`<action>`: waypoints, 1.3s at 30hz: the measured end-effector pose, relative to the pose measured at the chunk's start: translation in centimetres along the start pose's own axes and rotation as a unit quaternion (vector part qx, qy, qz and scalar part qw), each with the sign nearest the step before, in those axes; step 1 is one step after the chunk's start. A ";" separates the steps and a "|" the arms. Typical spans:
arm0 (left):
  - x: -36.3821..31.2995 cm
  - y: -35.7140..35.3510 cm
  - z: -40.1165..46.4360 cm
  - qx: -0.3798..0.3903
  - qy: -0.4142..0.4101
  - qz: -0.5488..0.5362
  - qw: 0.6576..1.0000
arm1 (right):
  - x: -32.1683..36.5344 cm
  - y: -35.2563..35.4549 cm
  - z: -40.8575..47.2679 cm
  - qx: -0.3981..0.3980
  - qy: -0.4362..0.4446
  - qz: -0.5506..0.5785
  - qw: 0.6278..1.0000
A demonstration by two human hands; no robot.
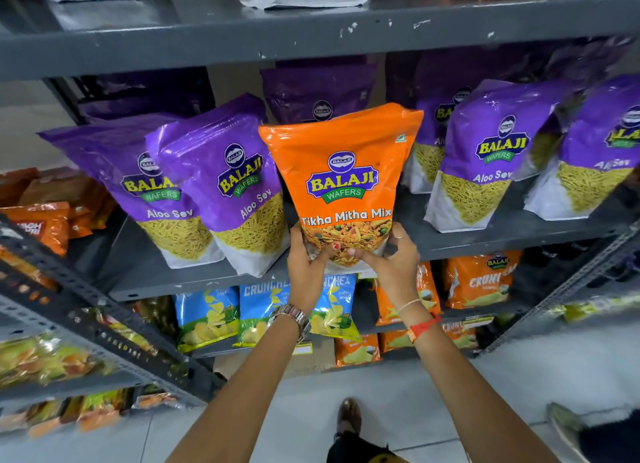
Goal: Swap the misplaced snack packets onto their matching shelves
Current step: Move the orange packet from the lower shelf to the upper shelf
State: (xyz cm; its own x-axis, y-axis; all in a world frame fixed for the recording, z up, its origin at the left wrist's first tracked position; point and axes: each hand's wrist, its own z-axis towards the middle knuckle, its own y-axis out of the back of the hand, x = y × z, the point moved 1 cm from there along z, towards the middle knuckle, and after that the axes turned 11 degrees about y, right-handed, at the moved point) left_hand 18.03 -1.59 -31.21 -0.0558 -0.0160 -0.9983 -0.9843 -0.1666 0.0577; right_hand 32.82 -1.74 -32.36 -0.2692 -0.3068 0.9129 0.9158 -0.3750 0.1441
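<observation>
Right now 2 hands hold 1 orange packet by its bottom. The left hand grips the lower left corner, and the right hand grips the lower right corner. Both hands are closed tight on it, thumbs in front. The other fingers go behind the packet and cannot be seen. The packet stands upright at the front edge of the grey shelf, in the gap between purple packets. I cannot tell if its bottom rests on the shelf, because the hands cover it.

On its left stand 2 purple packets, tilted, one partly behind the other. On its right are more purple ones; the last one is cut off by the picture's edge. Still more sit at the back in the dark, and their words are hard to read.

Up top, a higher shelf shows only the bottoms of some bags. Down low, blue packets and small orange packets sit partly hidden by the arms. The rack on the left is blurry, so its packets cannot be told apart. A watch is on the left wrist and a red band on the right.
</observation>
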 end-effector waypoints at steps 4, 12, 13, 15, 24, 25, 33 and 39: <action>-2.9 1.9 -2.5 -0.008 -0.047 -0.017 0.999 | 4.0 0.7 -2.0 -0.012 0.028 0.006 0.999; -12.3 7.4 -5.2 -0.039 -0.153 0.002 0.988 | 14.1 0.0 -1.7 0.008 0.116 0.036 0.993; -13.5 8.1 -5.3 -0.045 -0.164 0.001 0.985 | 15.3 -0.2 -1.3 0.010 0.132 0.040 0.990; -15.7 9.4 -5.5 -0.058 -0.183 0.001 0.981 | 17.8 -0.8 -0.5 0.011 0.167 0.051 0.985; -25.6 14.7 -4.3 -0.104 -0.273 0.016 0.956 | 27.5 -4.4 3.5 -0.008 0.262 0.085 0.961; -26.6 15.4 -4.0 -0.108 -0.276 0.017 0.955 | 28.6 -4.7 4.0 -0.006 0.279 0.079 0.957; -32.7 19.9 0.0 -0.116 -0.265 0.008 0.957 | 34.8 -9.4 8.9 0.039 0.315 0.088 0.944; -34.4 22.5 4.1 -0.139 -0.220 -0.006 0.966 | 36.0 -14.1 12.7 0.091 0.282 0.111 0.948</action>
State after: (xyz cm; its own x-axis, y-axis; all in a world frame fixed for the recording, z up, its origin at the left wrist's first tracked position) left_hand -2.84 -0.70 4.45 -0.1701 0.3979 -0.9015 -0.9061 -0.4227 -0.0155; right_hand 14.05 3.60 3.33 -0.1332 -0.7994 0.5858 0.9911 -0.1042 0.0831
